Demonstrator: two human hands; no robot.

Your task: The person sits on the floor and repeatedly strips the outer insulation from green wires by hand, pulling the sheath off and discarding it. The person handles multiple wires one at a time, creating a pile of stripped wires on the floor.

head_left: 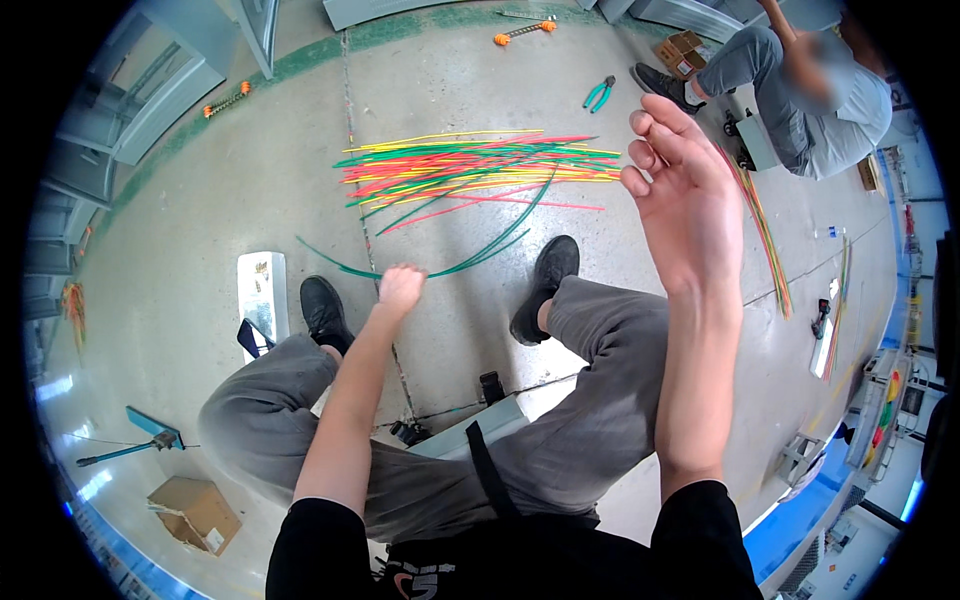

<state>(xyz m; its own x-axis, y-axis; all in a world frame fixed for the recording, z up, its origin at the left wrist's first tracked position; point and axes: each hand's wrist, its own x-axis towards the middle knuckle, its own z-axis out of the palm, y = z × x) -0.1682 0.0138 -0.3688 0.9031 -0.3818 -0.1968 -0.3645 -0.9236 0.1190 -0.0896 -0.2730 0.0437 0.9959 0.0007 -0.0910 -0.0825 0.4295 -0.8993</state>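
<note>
My left hand [402, 288] is closed around a few long green wires [480, 256], held between my feet. Their ends curve out to both sides of the fist. Raised on the right, my right hand [688, 190] has its palm showing and its fingers loosely bent and apart, with nothing in it. On the floor ahead lies a loose pile of red, green and yellow wires [470, 172], spread lengthwise from left to right. The right hand appears over the pile's right end and does not visibly touch it.
Green-handled pliers [600, 94] lie beyond the pile. Orange-ended rods [525, 33] rest farther off. A white box [262, 290] stands by my left shoe. At right are another wire bundle [765, 235] and a seated person [800, 90]. A cardboard box [195, 514] sits lower left.
</note>
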